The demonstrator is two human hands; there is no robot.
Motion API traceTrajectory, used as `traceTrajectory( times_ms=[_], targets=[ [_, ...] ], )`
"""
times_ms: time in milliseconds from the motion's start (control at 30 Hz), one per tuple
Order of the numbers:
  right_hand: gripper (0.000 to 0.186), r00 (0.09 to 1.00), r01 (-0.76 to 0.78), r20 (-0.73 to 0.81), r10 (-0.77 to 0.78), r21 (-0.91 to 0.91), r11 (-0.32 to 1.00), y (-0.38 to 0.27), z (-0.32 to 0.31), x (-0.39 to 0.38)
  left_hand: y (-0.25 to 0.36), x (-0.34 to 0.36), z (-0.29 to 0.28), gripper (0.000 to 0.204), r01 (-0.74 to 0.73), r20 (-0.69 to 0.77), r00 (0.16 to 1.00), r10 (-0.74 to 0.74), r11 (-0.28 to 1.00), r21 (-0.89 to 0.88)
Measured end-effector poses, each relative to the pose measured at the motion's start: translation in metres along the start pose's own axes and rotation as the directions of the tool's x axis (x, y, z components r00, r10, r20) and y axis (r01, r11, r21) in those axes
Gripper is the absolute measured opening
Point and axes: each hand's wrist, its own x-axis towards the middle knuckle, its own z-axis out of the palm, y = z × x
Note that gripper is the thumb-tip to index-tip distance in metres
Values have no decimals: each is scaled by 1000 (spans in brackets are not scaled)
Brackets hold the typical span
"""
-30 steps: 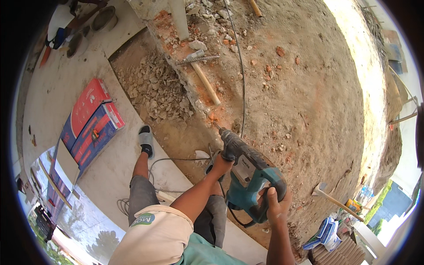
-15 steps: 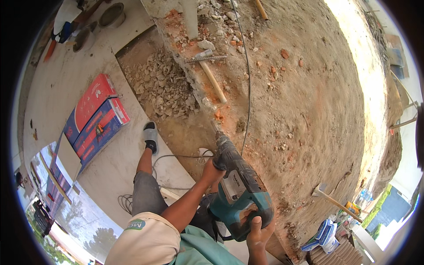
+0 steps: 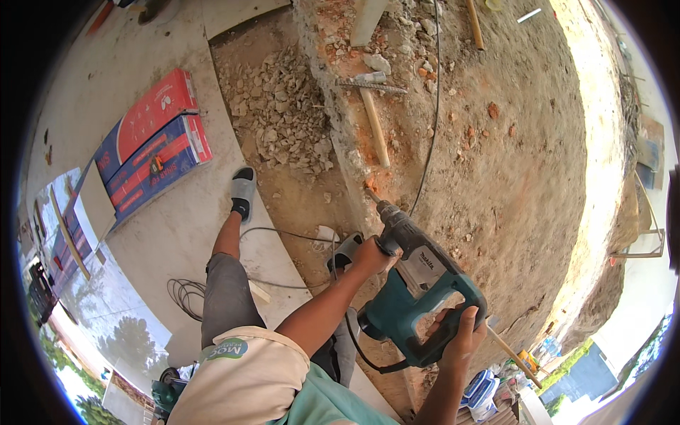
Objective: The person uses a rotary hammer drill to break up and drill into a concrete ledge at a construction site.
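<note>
I hold a teal and black demolition hammer (image 3: 404,312) slantwise across the ground in front of me. My left hand (image 3: 373,256) is closed round its front side handle. At the back, my right hand (image 3: 460,333) wraps the rear D-shaped handle, thumb along its outer side. The metal bit (image 3: 373,195) points away from me, its tip at reddish broken masonry along the ledge's edge; whether it presses in, I cannot tell. Just beyond lies a hammer with a wooden handle (image 3: 375,131), its head by a ridged metal bar (image 3: 386,88).
A black cable (image 3: 433,127) crosses the dirt. Broken rubble (image 3: 287,120) fills the trench left of the ledge. Red and blue boxes (image 3: 152,152) lie on the pale floor, near a coiled cable (image 3: 185,296). A long wooden handle (image 3: 513,358) lies at the right.
The view has shifted, and the demolition hammer now appears farther right, its rear handle fully in sight. My other foot has come into view. Both hands keep their hold.
</note>
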Motion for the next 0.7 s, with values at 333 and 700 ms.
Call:
traceTrajectory(
  times_ms=[333,700],
  targets=[
    [54,996,-91,-20,90,-70,993,-25,-36,78,33,12,16,35,77,-7,997,-77,995,-62],
    [48,987,123,113,-110,-115,986,38,54,-44,-110,33,9,37,15,10,1000,-11,757,-653]
  ],
)
